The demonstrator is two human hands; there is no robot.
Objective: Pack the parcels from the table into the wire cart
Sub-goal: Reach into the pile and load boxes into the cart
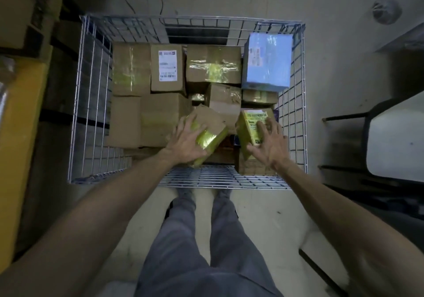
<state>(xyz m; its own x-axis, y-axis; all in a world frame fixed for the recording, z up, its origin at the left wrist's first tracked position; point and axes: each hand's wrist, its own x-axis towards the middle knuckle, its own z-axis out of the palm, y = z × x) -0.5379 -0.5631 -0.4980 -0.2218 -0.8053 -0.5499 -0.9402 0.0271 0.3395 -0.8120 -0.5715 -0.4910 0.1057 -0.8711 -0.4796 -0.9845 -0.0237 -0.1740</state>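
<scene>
Settling into wire cart (218, 178) at six o'clock: open-fingered left hand (186, 144) on tilted taped parcel (211, 118), right hand (269, 146) likewise on yellow-labelled parcel (249, 123); levelling probably next.

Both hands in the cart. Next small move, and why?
Probably press the tilted parcel down flat with the left hand. It sits askew over a dark gap in the cart, next to the yellow parcel that the right hand rests on.
</scene>
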